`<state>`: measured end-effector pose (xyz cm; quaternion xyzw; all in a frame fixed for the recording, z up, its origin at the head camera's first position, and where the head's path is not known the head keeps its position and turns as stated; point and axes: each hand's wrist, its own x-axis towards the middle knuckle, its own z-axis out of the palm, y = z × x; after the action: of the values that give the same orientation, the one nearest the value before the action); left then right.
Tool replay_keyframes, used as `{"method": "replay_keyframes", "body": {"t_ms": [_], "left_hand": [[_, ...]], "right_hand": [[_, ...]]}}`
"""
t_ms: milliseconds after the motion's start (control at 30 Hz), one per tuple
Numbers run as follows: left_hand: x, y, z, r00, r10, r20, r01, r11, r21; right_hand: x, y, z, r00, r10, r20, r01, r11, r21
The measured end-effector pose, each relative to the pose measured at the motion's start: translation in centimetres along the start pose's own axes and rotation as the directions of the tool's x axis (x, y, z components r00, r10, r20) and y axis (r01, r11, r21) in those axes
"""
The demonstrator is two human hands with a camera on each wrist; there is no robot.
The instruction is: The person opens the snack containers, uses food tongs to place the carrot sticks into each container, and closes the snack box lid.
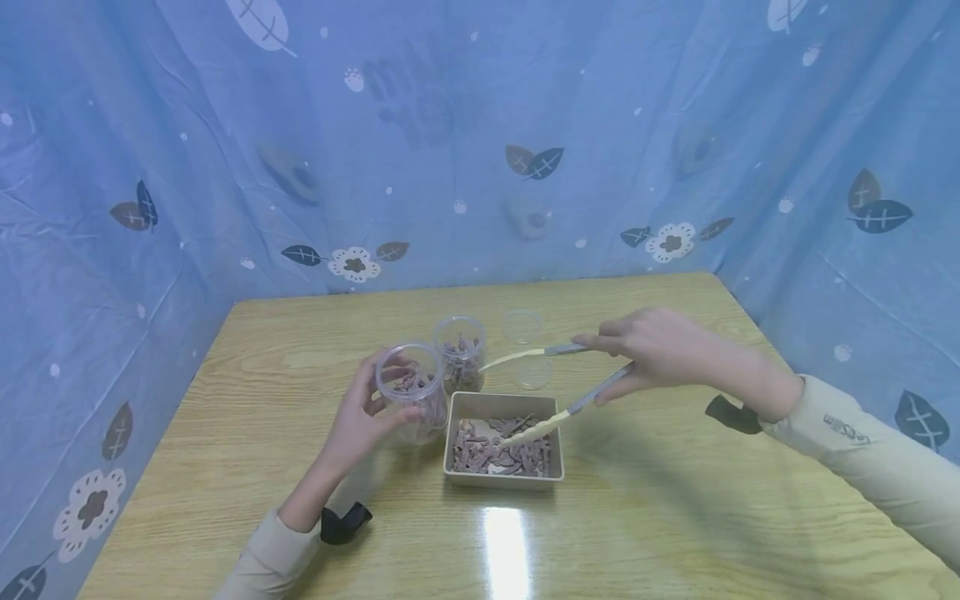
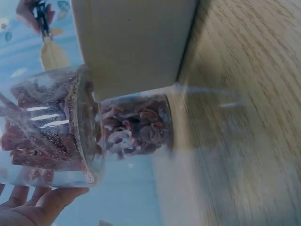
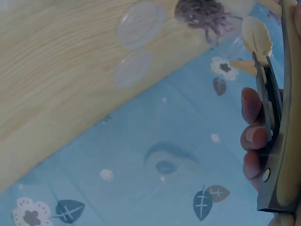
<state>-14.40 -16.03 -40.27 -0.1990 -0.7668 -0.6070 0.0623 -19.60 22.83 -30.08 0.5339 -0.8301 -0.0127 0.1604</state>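
Note:
My left hand (image 1: 362, 423) grips a clear open jar (image 1: 426, 410) partly filled with reddish-brown shredded strips, just left of the tray. In the left wrist view the fingers support this jar (image 2: 49, 125) from the side. My right hand (image 1: 663, 346) holds tongs (image 1: 598, 390) with metal handles and cream scalloped tips, their arms spread wide. One tip lies over the strips (image 1: 525, 458) in a beige rectangular tray (image 1: 504, 481); the other points toward a second jar (image 1: 461, 354). In the right wrist view, the fingers wrap the tongs (image 3: 275, 165).
The second clear jar, also holding strips, stands behind the tray, close to the held jar. Two clear round lids (image 1: 522, 326) lie behind the tray on the wooden table (image 1: 300, 358). A blue patterned curtain (image 1: 457, 167) encloses the back and sides.

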Motion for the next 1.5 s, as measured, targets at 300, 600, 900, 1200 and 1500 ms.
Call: {"method": "replay_keyframes", "body": {"t_ms": [300,600,900,1200,1500], "left_hand": [[-0.1,0.1,0.4,1.000,-0.028,0.003,0.028,1.000,0.006],[-0.3,0.0,0.2,0.999,-0.044,0.031,0.041,0.995,0.091],[-0.5,-0.3,0.3,0.999,-0.014,0.031,0.010,0.992,0.126],[-0.8,-0.4,0.7,0.998,-0.033,0.048,0.025,0.989,0.146],[-0.8,2.6,0.9,0.997,-0.030,0.066,0.019,0.988,0.154]], "right_hand": [[0.3,-1.7,-1.2,0.970,0.086,0.228,-0.102,0.993,0.056],[1.3,-4.0,-2.7,0.902,0.189,0.388,-0.190,0.981,-0.036],[3.7,-7.0,-2.5,0.922,0.175,0.345,-0.148,0.984,-0.102],[3.8,-6.0,-1.1,0.919,0.122,0.375,-0.114,0.993,-0.043],[3.4,-4.6,0.3,0.931,0.081,0.356,-0.084,0.996,-0.006]]}}
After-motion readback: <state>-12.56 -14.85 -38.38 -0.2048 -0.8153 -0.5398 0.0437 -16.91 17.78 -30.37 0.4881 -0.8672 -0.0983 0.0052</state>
